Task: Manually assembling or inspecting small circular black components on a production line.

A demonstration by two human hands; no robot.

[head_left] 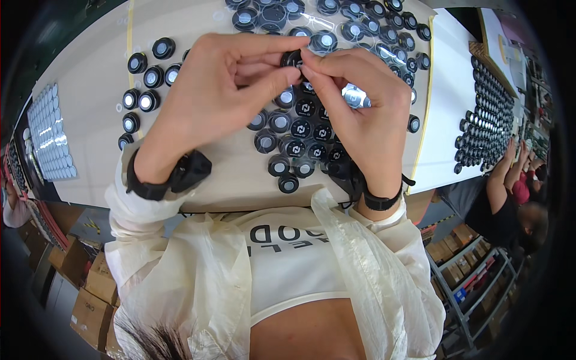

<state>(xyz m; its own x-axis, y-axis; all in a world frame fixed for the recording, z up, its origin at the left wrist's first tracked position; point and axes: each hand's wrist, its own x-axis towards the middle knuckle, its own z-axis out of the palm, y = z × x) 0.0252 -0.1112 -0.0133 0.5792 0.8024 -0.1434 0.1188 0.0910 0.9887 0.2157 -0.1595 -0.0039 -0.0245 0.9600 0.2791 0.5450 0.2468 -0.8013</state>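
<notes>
My left hand (219, 90) and my right hand (369, 96) meet above the far middle of the table, both closed on one small black round piece (290, 59). The left fingers and thumb grip its left side, while the right thumb and fingertips pinch its right edge. Most of the piece is hidden by the fingers. Below and behind the hands lies a crowd of similar black round pieces (279, 122), many with a pale disc in the middle. Some show a white mark on a black face, like the black piece (305, 107) under my hands. Clear round film lies among them.
On the left stand several loose black pieces (149, 100) and a sheet of pale round stickers (53, 135). Tight rows of black pieces (483, 114) fill a white surface at the right, where another person's arm (503, 165) reaches in. Cardboard boxes (90, 318) stand below left.
</notes>
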